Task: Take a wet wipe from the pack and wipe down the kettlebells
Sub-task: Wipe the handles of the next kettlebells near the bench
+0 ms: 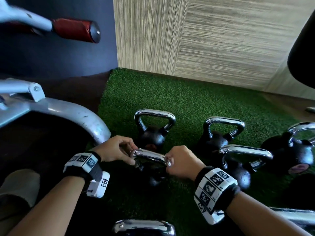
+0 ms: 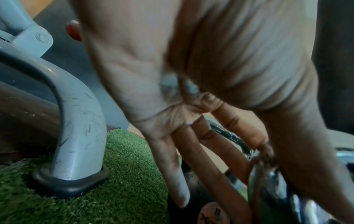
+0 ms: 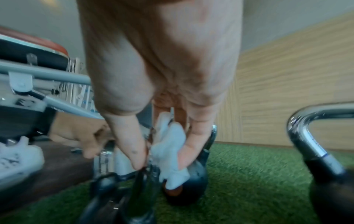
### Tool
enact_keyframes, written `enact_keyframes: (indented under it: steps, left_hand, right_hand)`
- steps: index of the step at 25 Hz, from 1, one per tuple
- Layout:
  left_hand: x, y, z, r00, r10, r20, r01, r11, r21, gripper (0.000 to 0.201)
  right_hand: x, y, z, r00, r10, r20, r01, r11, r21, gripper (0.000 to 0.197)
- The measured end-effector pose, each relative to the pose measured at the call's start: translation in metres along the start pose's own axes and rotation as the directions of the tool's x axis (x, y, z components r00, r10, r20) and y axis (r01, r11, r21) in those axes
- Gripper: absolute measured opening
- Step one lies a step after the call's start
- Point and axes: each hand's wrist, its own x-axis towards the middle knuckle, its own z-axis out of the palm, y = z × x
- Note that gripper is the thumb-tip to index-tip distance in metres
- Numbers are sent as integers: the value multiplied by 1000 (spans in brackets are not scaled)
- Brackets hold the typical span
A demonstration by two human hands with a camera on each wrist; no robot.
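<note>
The nearest black kettlebell [image 1: 153, 178] stands on green turf, its chrome handle [image 1: 150, 156] between my hands. My left hand [image 1: 131, 154] pinches the handle's left end with thumb and fingers; in the left wrist view the other fingers [image 2: 178, 181] hang straight beside it. My right hand [image 1: 170, 163] is at the handle's right end. It grips a crumpled white wet wipe [image 3: 172, 151] between thumb and fingers, against the chrome. Only a sliver of the wipe [image 1: 169, 163] shows in the head view. No wipe pack is in view.
Several more kettlebells stand around: behind [image 1: 153, 133], back right [image 1: 219, 137], right [image 1: 242, 171], far right [image 1: 296, 154], and one handle [image 1: 144, 226] at the bottom. A grey machine frame [image 1: 76, 114] curves down at left. A wood-panelled wall [image 1: 221, 40] is behind.
</note>
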Motion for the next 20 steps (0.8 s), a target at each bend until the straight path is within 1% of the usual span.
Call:
enact_keyframes:
  steps: [3,4,6,8,9,11,12,13,14,15,16,17,18,19,20]
  left_hand:
    - [-14,6,5,1000,-5,-3,5,1000,22,35]
    - [-15,9,5,1000,-2,3,2,999,39,35]
    - [-11,13,-4,996,-35,77,29,997,70,40]
    - [1,12,-21,982,-109,153,86,985,152,47]
    - [10,12,-29,978,-147,151,114,971,208,48]
    - [27,10,-41,974,-210,89,171,929,329,44]
    - [37,8,-47,965,-249,83,202,906,373,41]
    - [46,8,-54,949,-300,99,235,880,413,39]
    - [53,11,-63,921,-370,123,278,846,456,36]
    - [57,18,-74,882,-449,142,323,797,511,34]
    - [58,29,-88,837,-523,160,346,733,585,33]
    - [56,41,-99,798,-583,152,358,661,659,33]
    - [57,53,-108,773,-623,120,360,587,725,33]
    - [61,61,-113,769,-637,60,378,528,761,32]
    - [64,63,-116,778,-628,-7,404,491,772,31]
  right_hand:
    - [3,6,-5,997,-79,5,79,996,-52,12]
    - [4,8,-5,992,-124,14,124,990,-72,15]
    - [1,9,-12,978,-193,74,201,971,-130,20]
    - [2,13,-30,961,-228,155,251,957,-148,7]
    - [4,16,-44,959,-233,162,253,960,-120,9]
    - [15,24,-75,961,-258,100,262,965,-29,26]
    - [23,30,-87,961,-273,50,273,962,3,31]
    - [30,33,-101,964,-265,5,265,963,44,33]
    - [38,39,-112,971,-236,-43,240,964,114,32]
    - [46,42,-123,978,-190,-86,204,961,189,30]
    - [57,44,-130,982,-146,-120,172,952,252,28]
    - [66,44,-134,986,-109,-126,143,943,301,25]
    - [76,44,-138,989,-86,-121,124,927,355,24]
    - [84,43,-140,992,-62,-107,100,911,400,25]
    - [92,38,-140,994,-70,-85,99,903,417,29]
